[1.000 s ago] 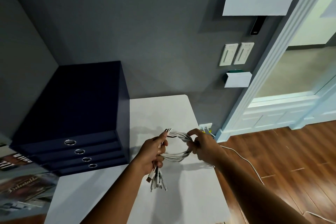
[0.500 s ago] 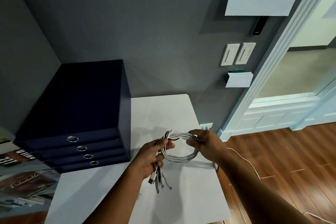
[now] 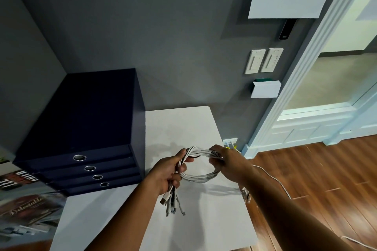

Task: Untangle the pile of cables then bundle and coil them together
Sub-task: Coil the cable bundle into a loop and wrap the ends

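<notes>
While left hand (image 3: 167,173) grips coil (image 3: 201,177), drawers (image 3: 81,128) (navy) beside.

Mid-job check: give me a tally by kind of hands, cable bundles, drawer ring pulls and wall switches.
Hands, left hand and right hand: 2
Coiled cable bundle: 1
Silver ring pulls on the drawer box: 4
White wall switches: 2
Total: 9

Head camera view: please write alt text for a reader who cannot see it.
Two bare hands hold a loop of bundled white cables above a white rectangular table: the left hand grips one side, plug ends hanging below it, and the right hand grips the other. A dark blue four-drawer box stands to their left.
</notes>
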`<move>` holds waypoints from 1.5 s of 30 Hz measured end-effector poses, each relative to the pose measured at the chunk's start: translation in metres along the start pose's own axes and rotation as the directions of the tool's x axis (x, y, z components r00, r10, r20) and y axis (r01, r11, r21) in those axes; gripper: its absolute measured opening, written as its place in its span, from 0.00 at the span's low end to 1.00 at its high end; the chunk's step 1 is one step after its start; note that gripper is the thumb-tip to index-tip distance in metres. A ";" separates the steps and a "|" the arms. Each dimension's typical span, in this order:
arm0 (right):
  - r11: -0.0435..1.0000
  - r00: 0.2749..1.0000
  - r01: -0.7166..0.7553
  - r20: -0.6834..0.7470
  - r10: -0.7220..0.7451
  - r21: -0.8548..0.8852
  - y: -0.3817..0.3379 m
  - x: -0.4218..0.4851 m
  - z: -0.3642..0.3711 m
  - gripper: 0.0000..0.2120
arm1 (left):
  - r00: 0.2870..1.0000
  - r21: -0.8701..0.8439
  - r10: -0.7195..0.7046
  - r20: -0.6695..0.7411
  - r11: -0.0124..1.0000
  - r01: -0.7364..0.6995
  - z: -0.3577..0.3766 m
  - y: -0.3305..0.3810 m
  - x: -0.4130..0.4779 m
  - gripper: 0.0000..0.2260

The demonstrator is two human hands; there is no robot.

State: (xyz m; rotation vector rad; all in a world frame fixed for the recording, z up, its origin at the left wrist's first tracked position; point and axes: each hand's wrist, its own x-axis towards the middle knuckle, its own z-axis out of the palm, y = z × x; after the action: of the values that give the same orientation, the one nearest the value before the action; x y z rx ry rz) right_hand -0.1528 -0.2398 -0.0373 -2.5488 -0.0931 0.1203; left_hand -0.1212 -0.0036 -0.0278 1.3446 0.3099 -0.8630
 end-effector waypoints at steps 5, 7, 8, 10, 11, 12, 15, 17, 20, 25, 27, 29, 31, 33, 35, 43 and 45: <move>0.988 1.000 -0.010 0.028 0.006 0.153 -0.002 0.003 -0.006 0.04 | 0.996 0.051 0.069 0.050 0.996 -0.071 -0.007 -0.007 -0.006 0.17; 0.993 1.000 -0.016 0.017 0.014 0.121 -0.005 0.003 -0.005 0.02 | 0.996 -0.020 0.073 0.049 0.997 -0.072 -0.006 -0.012 -0.005 0.17; 0.996 1.000 -0.013 -0.003 0.013 0.093 -0.007 0.002 -0.003 0.03 | 0.997 -0.072 0.062 0.054 0.996 -0.058 -0.005 -0.014 -0.003 0.18; 0.999 0.998 0.000 -0.059 0.002 0.043 -0.011 0.001 0.002 0.07 | 0.996 -0.161 0.046 0.077 0.986 -0.033 -0.003 -0.018 0.000 0.21; 0.999 0.997 0.013 -0.076 -0.010 0.037 -0.013 0.000 0.005 0.10 | 0.996 -0.177 0.044 0.072 0.984 -0.031 -0.002 -0.019 0.001 0.22; 0.999 0.997 0.031 -0.078 -0.028 0.042 -0.015 -0.001 0.007 0.14 | 0.997 -0.167 0.047 0.055 0.985 -0.037 -0.002 -0.020 0.001 0.23; 0.991 0.999 0.051 -0.024 -0.049 0.124 -0.017 -0.004 0.011 0.20 | 0.997 -0.078 0.083 0.001 0.994 -0.082 -0.004 -0.018 -0.001 0.25; 0.984 0.999 0.047 -0.006 -0.047 0.170 -0.016 -0.004 0.011 0.21 | 0.995 -0.061 0.099 -0.009 0.993 -0.099 -0.006 -0.017 0.000 0.24; 0.986 0.999 0.037 -0.013 -0.035 0.165 -0.014 0.000 0.011 0.20 | 0.994 -0.087 0.104 -0.026 0.991 -0.106 -0.004 -0.021 0.000 0.23; 0.983 0.998 0.044 -0.051 -0.035 0.176 -0.013 0.001 0.008 0.18 | 0.995 -0.042 0.093 -0.021 0.995 -0.094 -0.003 -0.017 0.001 0.18; 0.978 0.999 0.038 -0.043 -0.030 0.203 -0.011 0.003 0.008 0.19 | 0.994 -0.039 0.110 -0.018 0.993 -0.110 -0.005 -0.015 0.003 0.18; 0.966 1.000 0.019 -0.010 -0.017 0.257 -0.008 0.005 0.009 0.19 | 0.993 -0.031 0.118 -0.023 0.992 -0.119 -0.004 -0.014 0.002 0.17; 0.933 0.999 -0.036 0.050 0.019 0.358 -0.007 0.007 0.008 0.20 | 0.993 -0.027 0.112 -0.029 0.993 -0.113 -0.002 -0.015 0.001 0.15; 0.872 0.990 -0.111 0.133 0.054 0.477 -0.005 0.006 0.004 0.19 | 0.994 -0.032 0.111 -0.022 0.993 -0.112 -0.001 -0.016 0.000 0.14; 0.823 0.976 -0.179 0.200 0.082 0.539 -0.004 0.006 0.002 0.16 | 0.993 -0.008 0.121 -0.018 0.993 -0.121 0.000 -0.018 0.001 0.14; 0.982 0.986 -0.060 -0.142 0.086 0.177 -0.009 0.005 0.014 0.19 | 0.969 0.333 0.203 -0.142 0.932 -0.147 -0.008 -0.013 0.010 0.24; 0.992 0.978 -0.007 -0.206 0.033 0.124 -0.013 0.001 0.013 0.20 | 0.965 0.314 0.234 -0.120 0.931 -0.187 -0.008 -0.012 0.010 0.22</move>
State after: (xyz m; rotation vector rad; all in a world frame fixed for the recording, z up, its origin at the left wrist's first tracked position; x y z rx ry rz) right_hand -0.1537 -0.2217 -0.0412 -2.4233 0.0209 -0.1287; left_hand -0.1208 0.0006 -0.0446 1.7011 0.1521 -0.6412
